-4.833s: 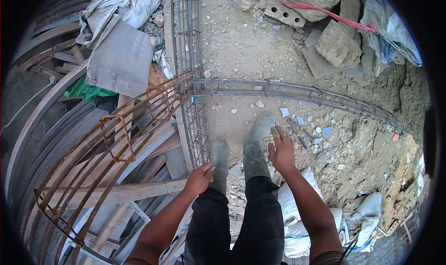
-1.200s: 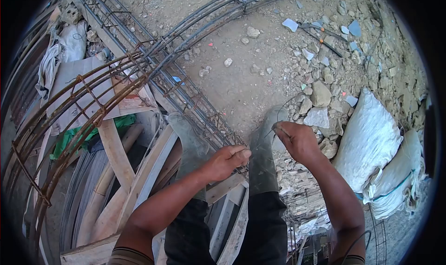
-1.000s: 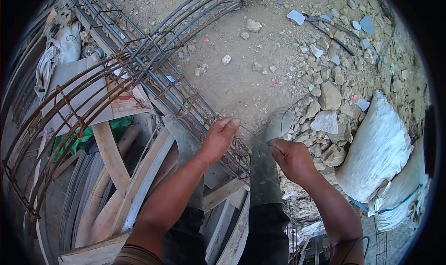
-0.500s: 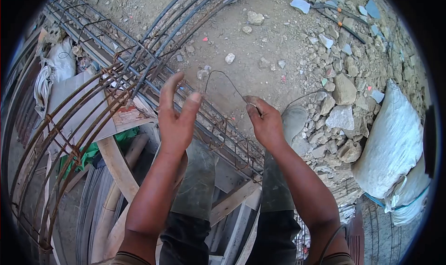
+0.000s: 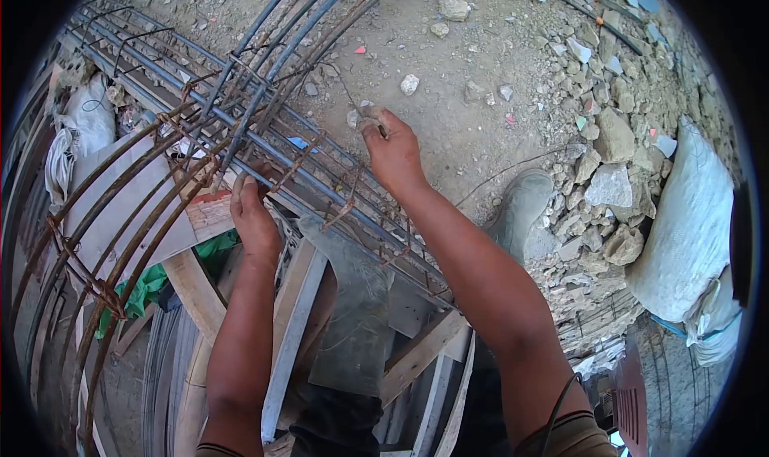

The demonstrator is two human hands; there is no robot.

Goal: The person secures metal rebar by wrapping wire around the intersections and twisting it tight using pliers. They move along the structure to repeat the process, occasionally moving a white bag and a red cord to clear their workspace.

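My left hand (image 5: 255, 217) is at the long rebar cage (image 5: 300, 169), its fingertips under or against the near bars where the curved bars cross. Those fingers are bent and partly hidden, so what they hold is unclear. To the right of it, my right hand (image 5: 392, 153) is closed in a pinch on a thin wire (image 5: 348, 92), above the far side of the cage. The wire rises up and to the left from the fingers. Rusty curved bars (image 5: 120, 177) sweep down to the left from the crossing.
Broken stones (image 5: 617, 136) and white sacks (image 5: 685, 233) lie on the right. A rubber boot (image 5: 525, 205) stands on the dirt. Wooden planks (image 5: 196, 293) and a green cloth (image 5: 144, 293) are below the cage. Another long wire (image 5: 513, 167) runs near the boot.
My left hand has moved down and left to the cage bars. My right hand has moved left and up with the wire. The view has shifted slightly.
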